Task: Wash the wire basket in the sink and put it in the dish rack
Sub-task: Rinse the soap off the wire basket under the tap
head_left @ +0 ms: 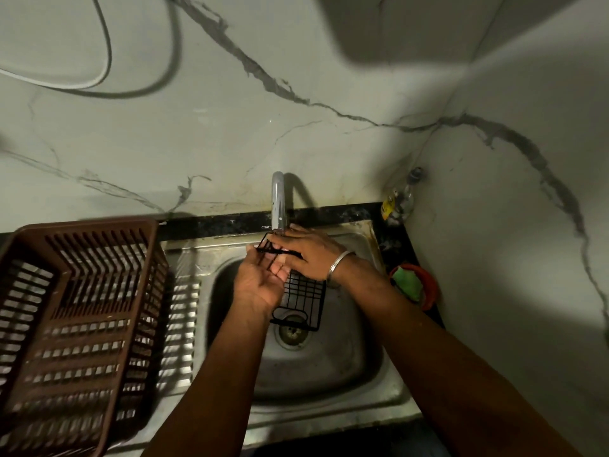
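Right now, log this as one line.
stage: washing; wire basket: over sink, under tap; left hand: beneath; right hand: on top; dish rack: without basket

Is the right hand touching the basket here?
Touching. The head view shows the right hand laid over the upper part of the basket, fingers folded over its top wires, holding it above the sink.

The black wire basket (pixel 301 291) is hanging tilted at the centre of the frame, its lower end dipping into the steel sink (pixel 329 374) just above the drain. The brown slatted dish rack (pixel 82 227) is sitting at lower left, beside the sink.
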A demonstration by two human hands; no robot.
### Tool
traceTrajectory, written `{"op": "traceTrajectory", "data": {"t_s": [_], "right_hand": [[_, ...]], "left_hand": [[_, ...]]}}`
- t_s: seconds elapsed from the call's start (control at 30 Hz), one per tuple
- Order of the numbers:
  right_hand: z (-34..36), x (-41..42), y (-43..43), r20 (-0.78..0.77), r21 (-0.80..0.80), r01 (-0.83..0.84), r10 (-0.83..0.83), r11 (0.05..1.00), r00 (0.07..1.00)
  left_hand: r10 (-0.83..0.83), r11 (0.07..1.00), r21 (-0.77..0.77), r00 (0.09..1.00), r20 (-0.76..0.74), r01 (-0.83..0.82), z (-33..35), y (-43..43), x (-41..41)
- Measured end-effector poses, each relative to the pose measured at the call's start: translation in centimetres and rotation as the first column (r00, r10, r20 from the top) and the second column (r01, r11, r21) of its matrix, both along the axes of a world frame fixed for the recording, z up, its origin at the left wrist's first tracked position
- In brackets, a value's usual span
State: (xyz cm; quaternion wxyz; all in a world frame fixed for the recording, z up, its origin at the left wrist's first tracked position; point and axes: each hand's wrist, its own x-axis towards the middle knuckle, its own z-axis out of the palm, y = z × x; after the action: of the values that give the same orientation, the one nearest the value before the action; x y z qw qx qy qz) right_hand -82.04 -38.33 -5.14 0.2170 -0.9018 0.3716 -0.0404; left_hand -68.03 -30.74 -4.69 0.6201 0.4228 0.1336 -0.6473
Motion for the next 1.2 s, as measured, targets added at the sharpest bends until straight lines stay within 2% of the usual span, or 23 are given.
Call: {"op": "traceTrajectory", "data": {"t_s": [0.1,0.2,0.3,0.33,0.37,0.4,0.43,0.47,0.5,0.53,0.57,0.6,0.7,0.8,0.9,1.07,1.2], "right_hand": [[0.6,0.6,0.5,0.068,-0.044,-0.062,0.065,0.997,0.996],[0.4,1.6,1.2,0.072,-0.202,-0.076,0.092,0.976,0.993],[0.3,2.1,1.7,0.103,-0.214,-0.010,0.033,0.977,0.994],[0.2,2.1,1.7,0.108,-0.204,-0.001,0.023,0.979,0.994],[0.3,2.1,1.7,0.117,-0.197,0.011,0.012,0.980,0.993],[0.4,2.1,1.7,0.127,-0.190,0.025,-0.001,0.981,0.992],[0.5,2.1,1.7,0.144,-0.181,0.041,-0.015,0.983,0.989],[0.6,2.2,1.6,0.164,-0.167,0.055,-0.027,0.984,0.986],[0.8,2.2,1.6,0.180,-0.149,0.063,-0.036,0.987,0.983],[0.9,2.2,1.5,0.189,-0.139,0.066,-0.039,0.988,0.981],[1.0,2.2,1.4,0.188,-0.137,0.073,-0.047,0.988,0.981],[1.2,2.2,1.3,0.188,-0.139,0.088,-0.061,0.986,0.980],[1.6,2.0,0.9,0.200,-0.123,0.085,-0.059,0.989,0.978],[2.3,2.2,1.2,0.224,-0.111,0.041,-0.015,0.993,0.975],[2.3,1.4,1.3,0.281,-0.102,0.110,-0.077,0.989,0.957],[1.8,0.2,1.6,0.333,-0.204,0.171,-0.095,0.964,0.938],[1.4,1.1,1.6,0.286,-0.236,0.141,-0.070,0.962,0.956]], "left_hand": [[0.001,1.000,0.024,1.000,0.031,-0.002,-0.2,0.3,0.0],[-0.073,0.993,0.109,0.979,0.189,0.053,0.0,0.0,0.1],[-0.149,0.982,0.158,0.934,0.324,0.102,0.6,-0.3,1.1],[-0.184,0.978,0.170,0.884,0.429,0.121,0.9,0.0,1.5],[-0.222,0.973,0.190,0.771,0.597,0.133,1.0,0.4,1.8],[-0.264,0.965,0.227,0.534,0.803,0.135,1.1,0.9,2.0],[-0.298,0.953,0.280,0.176,0.938,0.119,1.2,1.4,2.2],[-0.310,0.938,0.329,-0.168,0.936,0.106,1.4,1.8,2.5],[-0.303,0.920,0.373,-0.383,0.872,0.120,1.6,2.0,2.7],[-0.304,0.891,0.426,-0.491,0.816,0.156,1.4,1.9,2.9],[-0.305,0.856,0.475,-0.543,0.782,0.203,1.1,1.9,3.0],[-0.292,0.834,0.491,-0.556,0.778,0.250,0.8,1.8,3.0],[-0.200,0.875,0.397,-0.541,0.817,0.276,1.4,1.2,3.0],[-0.239,0.835,0.476,-0.597,0.766,0.276,2.7,-0.1,3.6],[-0.228,0.778,0.539,-0.655,0.720,0.322,3.6,-0.5,4.7],[-0.200,0.820,0.502,-0.684,0.701,0.275,3.0,0.2,5.0],[-0.194,0.831,0.491,-0.691,0.696,0.262,2.4,0.3,5.3]]}}
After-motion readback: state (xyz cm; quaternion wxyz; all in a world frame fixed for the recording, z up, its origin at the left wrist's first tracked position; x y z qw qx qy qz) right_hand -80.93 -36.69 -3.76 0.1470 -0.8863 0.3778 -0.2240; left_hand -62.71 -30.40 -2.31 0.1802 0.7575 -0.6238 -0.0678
